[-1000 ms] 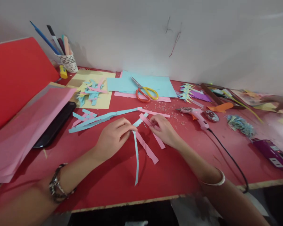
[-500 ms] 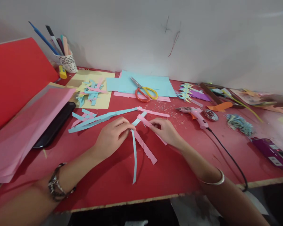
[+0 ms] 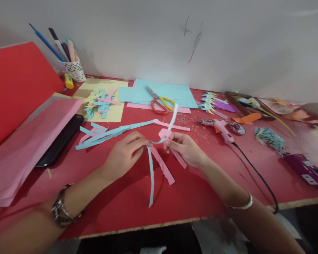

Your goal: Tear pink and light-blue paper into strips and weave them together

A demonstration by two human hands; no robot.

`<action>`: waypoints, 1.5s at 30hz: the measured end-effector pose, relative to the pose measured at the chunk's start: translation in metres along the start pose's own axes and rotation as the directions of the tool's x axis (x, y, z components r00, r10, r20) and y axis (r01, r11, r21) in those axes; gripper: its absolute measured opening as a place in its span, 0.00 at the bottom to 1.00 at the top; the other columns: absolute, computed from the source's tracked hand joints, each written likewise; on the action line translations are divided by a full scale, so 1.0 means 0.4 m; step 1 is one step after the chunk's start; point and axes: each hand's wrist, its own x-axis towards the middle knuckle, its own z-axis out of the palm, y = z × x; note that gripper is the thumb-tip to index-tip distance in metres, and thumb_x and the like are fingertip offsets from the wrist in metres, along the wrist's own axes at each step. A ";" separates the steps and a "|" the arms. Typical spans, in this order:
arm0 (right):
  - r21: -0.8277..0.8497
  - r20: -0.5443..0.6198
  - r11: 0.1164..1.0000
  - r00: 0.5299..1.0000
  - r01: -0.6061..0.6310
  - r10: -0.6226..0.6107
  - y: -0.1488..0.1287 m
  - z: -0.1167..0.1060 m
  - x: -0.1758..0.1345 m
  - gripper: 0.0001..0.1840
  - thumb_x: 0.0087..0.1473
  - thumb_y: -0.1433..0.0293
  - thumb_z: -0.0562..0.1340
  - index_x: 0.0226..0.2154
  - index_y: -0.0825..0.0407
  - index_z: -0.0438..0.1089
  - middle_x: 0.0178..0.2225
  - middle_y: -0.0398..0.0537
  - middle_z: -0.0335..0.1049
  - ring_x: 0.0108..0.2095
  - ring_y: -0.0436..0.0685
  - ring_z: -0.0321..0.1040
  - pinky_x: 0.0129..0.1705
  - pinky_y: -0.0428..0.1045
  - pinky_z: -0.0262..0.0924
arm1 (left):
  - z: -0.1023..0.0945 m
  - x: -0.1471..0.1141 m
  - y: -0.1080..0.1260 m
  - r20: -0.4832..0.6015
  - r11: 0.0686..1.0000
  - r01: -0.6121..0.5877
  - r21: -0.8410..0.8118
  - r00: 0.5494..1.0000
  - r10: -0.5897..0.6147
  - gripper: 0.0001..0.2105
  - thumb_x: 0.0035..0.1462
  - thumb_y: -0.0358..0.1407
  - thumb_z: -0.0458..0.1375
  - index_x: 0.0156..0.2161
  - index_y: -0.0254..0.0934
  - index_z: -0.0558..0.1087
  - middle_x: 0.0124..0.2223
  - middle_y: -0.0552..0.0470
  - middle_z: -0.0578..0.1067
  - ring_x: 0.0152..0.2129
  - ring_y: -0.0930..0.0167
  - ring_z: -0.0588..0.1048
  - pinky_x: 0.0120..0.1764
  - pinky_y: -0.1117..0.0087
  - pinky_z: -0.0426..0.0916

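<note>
Blue and pink paper strips run between my hands above the red table. My left hand [image 3: 125, 153] pinches them where they meet; one blue strip [image 3: 151, 180] and one pink strip [image 3: 163, 165] hang down from there. A further blue strip [image 3: 173, 118] curves from my left fingertips to my right hand [image 3: 184, 148] and sticks up past it. My right fingers are closed on a pink strip [image 3: 164, 133] folded over that blue strip, its tail slanting down beneath the hand. Beyond my hands lie long blue strips [image 3: 113, 132] and another pink strip on the table.
Scissors [image 3: 160, 100] rest on blue paper sheets [image 3: 180, 93] at the back. A glue gun [image 3: 218, 127] with a cord lies right of my hands. On the left are a phone [image 3: 60, 144], pink sheets [image 3: 31, 141] and a pen cup [image 3: 75, 70]. Another person's hand [image 3: 314, 113] appears far right.
My right hand has turned, bringing the pink strip round over the blue one. The blue strip's free end now stands up to the right. My left hand keeps its pinch.
</note>
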 end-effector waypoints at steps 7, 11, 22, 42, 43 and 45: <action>0.135 -0.008 0.991 1.000 0.025 -0.024 -0.002 -0.003 0.000 0.05 0.42 0.69 0.62 0.24 0.52 0.64 0.20 0.36 0.63 0.22 0.43 0.59 0.29 0.43 0.55 | -0.002 0.005 -0.006 -0.025 0.994 0.090 -0.066 0.995 -0.092 0.11 0.53 0.24 0.46 0.32 0.37 0.69 0.32 0.53 0.70 0.30 0.75 0.69 0.34 0.74 0.64; 0.018 -0.009 0.999 0.999 0.033 -0.032 -0.004 -0.005 0.000 0.05 0.45 0.69 0.59 0.23 0.53 0.65 0.20 0.38 0.63 0.22 0.44 0.59 0.31 0.45 0.57 | -0.003 0.008 -0.003 -0.037 0.987 0.131 -0.089 0.990 -0.135 0.10 0.53 0.25 0.47 0.31 0.38 0.69 0.32 0.53 0.70 0.31 0.74 0.69 0.35 0.73 0.64; -0.153 0.107 0.983 0.991 0.101 -0.085 -0.022 -0.009 -0.010 0.12 0.46 0.68 0.57 0.37 0.51 0.63 0.35 0.46 0.65 0.36 0.49 0.62 0.39 0.48 0.58 | -0.008 0.009 0.000 0.073 0.978 0.107 -0.181 0.993 -0.095 0.11 0.53 0.25 0.47 0.32 0.38 0.70 0.31 0.54 0.69 0.30 0.75 0.69 0.33 0.74 0.64; -0.370 -0.048 0.926 0.994 0.075 -0.099 -0.020 0.003 -0.008 0.06 0.47 0.68 0.56 0.24 0.53 0.61 0.20 0.39 0.61 0.21 0.45 0.59 0.25 0.43 0.56 | -0.020 0.021 0.006 -0.050 0.959 0.150 -0.240 0.985 -0.166 0.10 0.53 0.27 0.47 0.27 0.38 0.69 0.29 0.54 0.71 0.28 0.75 0.69 0.32 0.73 0.64; -0.377 -0.057 0.923 0.993 0.073 -0.102 -0.019 0.003 -0.007 0.06 0.47 0.68 0.56 0.23 0.53 0.61 0.20 0.39 0.61 0.22 0.46 0.60 0.25 0.43 0.56 | -0.021 0.022 0.006 -0.059 0.957 0.156 -0.243 0.983 -0.175 0.10 0.53 0.27 0.47 0.27 0.38 0.69 0.28 0.54 0.71 0.27 0.75 0.69 0.32 0.73 0.64; -0.431 -0.060 0.898 0.990 0.091 -0.129 -0.019 0.002 -0.006 0.06 0.47 0.68 0.56 0.23 0.53 0.61 0.22 0.40 0.62 0.24 0.46 0.60 0.28 0.44 0.57 | -0.022 0.023 0.005 -0.069 0.955 0.166 -0.245 0.980 -0.188 0.09 0.52 0.27 0.48 0.27 0.38 0.69 0.28 0.54 0.71 0.27 0.75 0.69 0.31 0.73 0.64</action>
